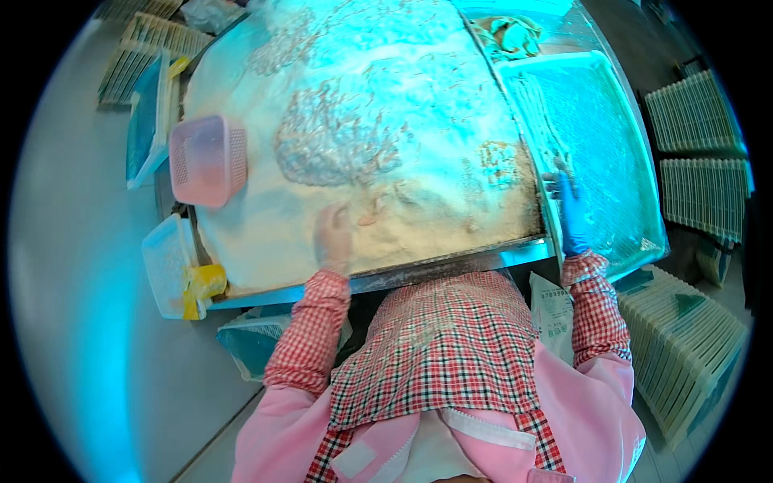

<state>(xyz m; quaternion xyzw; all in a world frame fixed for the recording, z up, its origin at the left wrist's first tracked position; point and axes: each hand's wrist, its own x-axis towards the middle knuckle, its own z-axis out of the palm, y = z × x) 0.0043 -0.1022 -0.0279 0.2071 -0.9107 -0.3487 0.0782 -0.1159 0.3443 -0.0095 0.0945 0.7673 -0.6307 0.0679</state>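
Nearest to us, at the bottom of the frame, is our checked apron (439,354) over pink sleeves, pressed close to the steel front edge of the surface (451,266). Our left hand (332,235) lies flat in the pale breading flour (386,105) near that front edge, coated with flour, fingers apart and holding nothing that we can see. Just beside it, in the centre of the frame, some small coated pieces (372,216) rest in the flour. Our right hand (570,213), in a blue glove, rests on the left rim of the pale tray (636,233) at the right of the frame; we cannot tell if its grip is closed on anything.

We think the main risk is at the front edge: the flour heap comes almost to the rim, so a wide sweep of the left hand could push flour down on the apron and floor. The tray hangs partly over the right corner of the surface, and a heavy press on its near side could tip it.

Free room is mostly in the middle of the heap. At the left of the frame a pink basket (208,159) stands on the flour, with a white container (167,266) and a yellow cloth (201,286) at the lower left corner. Stacked trays (684,338) stand at the lower right, near our right elbow.
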